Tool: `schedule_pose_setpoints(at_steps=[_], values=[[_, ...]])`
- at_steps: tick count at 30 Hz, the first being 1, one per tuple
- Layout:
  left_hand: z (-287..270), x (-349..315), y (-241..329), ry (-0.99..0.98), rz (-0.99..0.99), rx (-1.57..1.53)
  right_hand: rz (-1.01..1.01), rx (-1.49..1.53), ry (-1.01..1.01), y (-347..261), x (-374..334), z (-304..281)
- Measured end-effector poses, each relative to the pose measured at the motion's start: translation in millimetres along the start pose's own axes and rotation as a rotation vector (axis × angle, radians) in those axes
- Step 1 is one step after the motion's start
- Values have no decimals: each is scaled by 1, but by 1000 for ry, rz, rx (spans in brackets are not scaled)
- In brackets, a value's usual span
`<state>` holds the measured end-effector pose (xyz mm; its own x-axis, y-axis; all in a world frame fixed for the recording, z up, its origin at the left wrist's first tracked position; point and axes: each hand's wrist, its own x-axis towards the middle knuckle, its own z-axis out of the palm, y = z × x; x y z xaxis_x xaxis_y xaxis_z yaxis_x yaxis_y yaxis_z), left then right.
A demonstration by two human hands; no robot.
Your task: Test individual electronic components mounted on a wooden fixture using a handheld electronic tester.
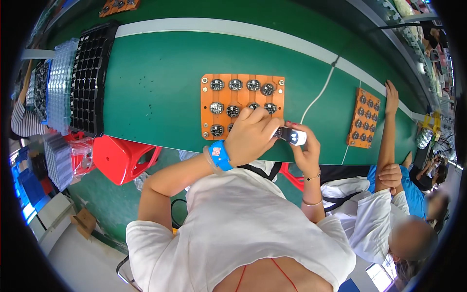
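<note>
An orange tray (209,117) lies on the green table in front of me, with rows of round black electronic modules (235,85) set in it. In my right hand (310,151) is a small white-and-black handheld device (295,137) with two bright spots on its face. My left hand (253,134) is over the tray's near right part, hiding some modules. Its fingers are bunched at the device's dark end; whatever they pinch there is too small to make out. A white cable (318,92) runs from the table's far strip down toward my right hand.
A second orange tray of modules (362,119) lies at the right, beside a co-worker's arm (387,126). Black gridded trays (90,78) and clear plastic trays (63,87) stand at the left. A red stool (116,158) is below the table edge. Dark specks dot the tabletop (165,63).
</note>
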<state>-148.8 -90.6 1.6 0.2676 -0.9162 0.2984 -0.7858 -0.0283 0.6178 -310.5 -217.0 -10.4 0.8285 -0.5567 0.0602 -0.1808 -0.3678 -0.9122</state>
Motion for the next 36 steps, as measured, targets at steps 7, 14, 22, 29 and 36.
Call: schedule_pose_setpoints(at_steps=[7,14,22,29,36], values=[[-8,3,5,26,-45,-58,31,75,16,1,-4,3],[-4,1,-1,-59,-6,131,-64,122,613,47,-3,-59],[-33,-46,-16,49,-235,137,175,-377,874,113,17,-179],[-25,-84,-32,199,-387,7,221,-764,670,149,36,-207],[-14,-84,-43,215,-282,-126,184,-856,614,134,43,-177]])
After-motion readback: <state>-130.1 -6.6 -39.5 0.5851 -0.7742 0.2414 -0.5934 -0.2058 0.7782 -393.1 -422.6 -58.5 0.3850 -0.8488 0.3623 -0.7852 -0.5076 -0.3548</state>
